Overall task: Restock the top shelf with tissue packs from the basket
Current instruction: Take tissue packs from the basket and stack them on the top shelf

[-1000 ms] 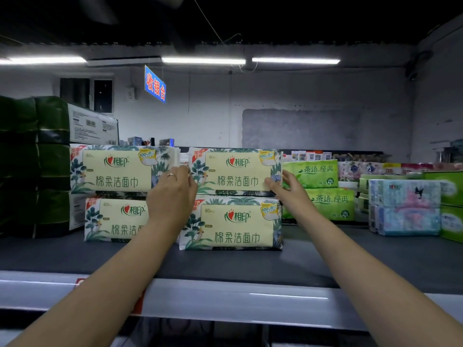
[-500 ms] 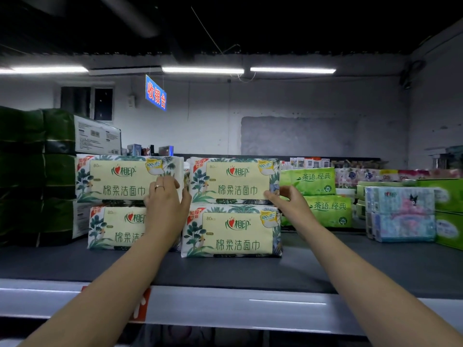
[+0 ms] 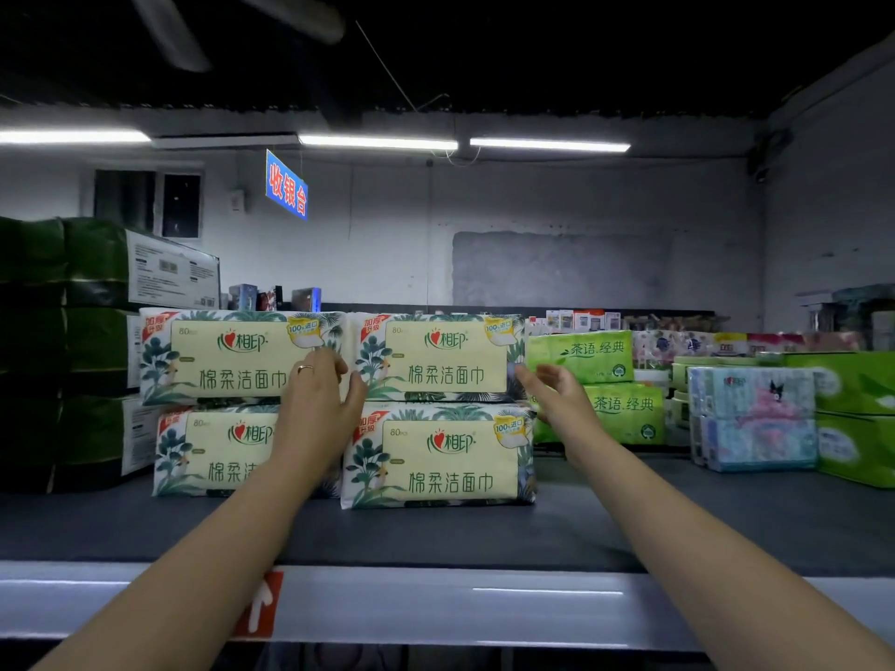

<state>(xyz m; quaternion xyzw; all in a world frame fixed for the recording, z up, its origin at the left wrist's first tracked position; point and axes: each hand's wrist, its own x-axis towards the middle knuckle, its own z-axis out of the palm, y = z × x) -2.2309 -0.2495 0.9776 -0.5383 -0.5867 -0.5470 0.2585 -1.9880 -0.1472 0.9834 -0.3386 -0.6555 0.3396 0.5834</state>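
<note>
Two stacks of cream tissue packs with leaf print stand on the dark top shelf (image 3: pixel 484 540). The upper right pack (image 3: pixel 443 356) lies on the lower right pack (image 3: pixel 440 457). Beside them are the upper left pack (image 3: pixel 227 356) and the lower left pack (image 3: pixel 208 452). My left hand (image 3: pixel 322 401), wearing a ring, hovers with relaxed fingers at the left end of the upper right pack. My right hand (image 3: pixel 559 392) is spread just off that pack's right end. Neither hand holds anything. The basket is out of sight.
Dark green bundles (image 3: pixel 58 351) fill the shelf's left end. Light green tissue packs (image 3: pixel 595 385) sit right of the stacks, then pastel packs (image 3: pixel 755 418) and green boxes (image 3: pixel 852 418). A blue hanging sign (image 3: pixel 286 190) hangs behind. The shelf's pale front rail (image 3: pixel 484 607) runs below.
Both hands have drawn back from the ends of the upper right pack, which stays on its stack. The view has tilted up a little.
</note>
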